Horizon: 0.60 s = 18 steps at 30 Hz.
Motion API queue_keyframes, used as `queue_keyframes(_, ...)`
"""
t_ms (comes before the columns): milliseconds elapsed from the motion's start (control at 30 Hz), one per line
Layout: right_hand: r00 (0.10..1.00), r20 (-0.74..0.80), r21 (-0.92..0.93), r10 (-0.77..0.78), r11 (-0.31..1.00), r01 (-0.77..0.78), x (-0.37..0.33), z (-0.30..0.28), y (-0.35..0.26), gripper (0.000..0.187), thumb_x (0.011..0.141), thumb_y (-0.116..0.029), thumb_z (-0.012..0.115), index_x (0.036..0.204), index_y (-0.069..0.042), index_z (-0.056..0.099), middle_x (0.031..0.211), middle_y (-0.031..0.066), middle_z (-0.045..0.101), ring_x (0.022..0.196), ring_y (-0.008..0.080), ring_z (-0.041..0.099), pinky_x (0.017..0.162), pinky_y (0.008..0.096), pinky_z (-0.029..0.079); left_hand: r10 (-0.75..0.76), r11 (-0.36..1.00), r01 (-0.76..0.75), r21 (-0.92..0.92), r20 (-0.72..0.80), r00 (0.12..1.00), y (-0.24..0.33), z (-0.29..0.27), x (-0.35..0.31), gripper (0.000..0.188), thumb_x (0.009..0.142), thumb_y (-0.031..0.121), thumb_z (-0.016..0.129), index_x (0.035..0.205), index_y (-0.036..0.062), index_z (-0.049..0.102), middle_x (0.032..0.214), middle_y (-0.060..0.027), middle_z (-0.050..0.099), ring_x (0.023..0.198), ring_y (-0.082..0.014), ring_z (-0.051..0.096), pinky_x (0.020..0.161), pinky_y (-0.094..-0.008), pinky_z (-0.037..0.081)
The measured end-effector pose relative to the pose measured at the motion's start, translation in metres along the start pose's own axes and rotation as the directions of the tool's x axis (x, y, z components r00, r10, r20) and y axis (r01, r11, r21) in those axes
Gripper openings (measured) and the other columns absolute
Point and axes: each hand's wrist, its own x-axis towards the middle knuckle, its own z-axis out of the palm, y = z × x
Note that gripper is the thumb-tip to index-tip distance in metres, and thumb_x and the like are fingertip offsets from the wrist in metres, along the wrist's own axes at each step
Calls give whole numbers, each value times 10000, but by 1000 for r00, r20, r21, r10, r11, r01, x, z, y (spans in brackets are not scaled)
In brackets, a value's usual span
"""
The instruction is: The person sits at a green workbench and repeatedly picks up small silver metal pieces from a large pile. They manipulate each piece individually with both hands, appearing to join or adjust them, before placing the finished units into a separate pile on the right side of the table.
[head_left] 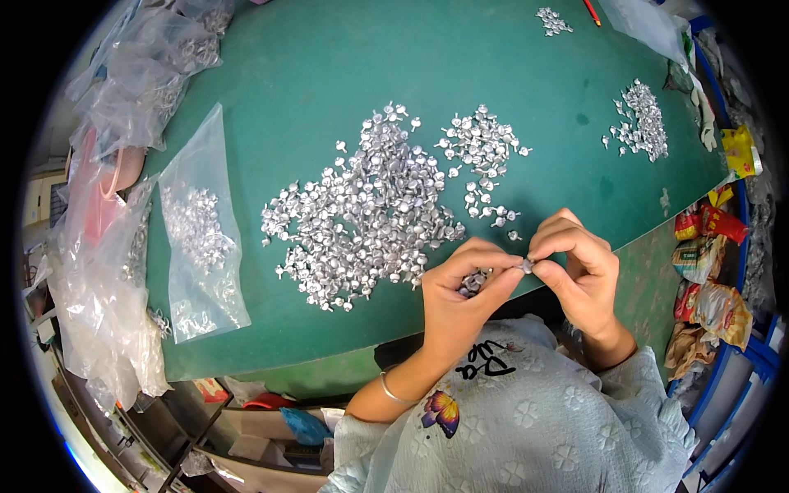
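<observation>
My left hand is closed, with several small silvery metal parts gathered in its palm. Its thumb and forefinger meet my right hand at one small metal part, which the right thumb and forefinger pinch. The part is too small to name; others like it have a round head and a short stem. A large heap of such metal parts spreads on the green table to the left of my hands. Beyond them lies a smaller pile, with a few strays nearer to me.
The green tabletop also bears a pile of parts at the right and a small one at the back. A clear bag of parts lies left, beside bulky plastic bags. A red pen lies far back.
</observation>
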Motion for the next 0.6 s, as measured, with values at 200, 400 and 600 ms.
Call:
queue_keyframes(200, 980, -104, -62, 172, 982, -179, 12, -21, 13, 84, 764, -39, 630, 838, 0, 630, 772, 47, 619, 699, 113, 509, 617, 233, 371, -170, 962, 168, -216, 9, 985, 0, -4, -1, 114, 779, -49, 605, 884, -13, 631, 852, -55, 587, 781, -88, 523, 698, -201, 408)
queue_keyframes(400, 997, 79, -16, 8, 1000, -7, 10, -8, -2, 217, 657, -26, 720, 849, 23, 630, 801, 95, 628, 737, 201, 561, 656, 298, 424, -136, 976, 137, -168, 12, 991, 2, -1, 3, 110, 776, -49, 612, 880, -20, 633, 861, -66, 591, 792, -104, 540, 700, -216, 427)
queue_keyframes(600, 998, 52, -36, -37, 999, 39, 9, -2, -6, 189, 644, 7, 720, 810, 30, 632, 766, 109, 630, 700, 223, 565, 627, 304, 440, -72, 988, 76, -134, 38, 997, 4, -1, 3, 134, 763, -55, 627, 892, -19, 637, 862, -68, 591, 778, -110, 544, 679, -213, 433)
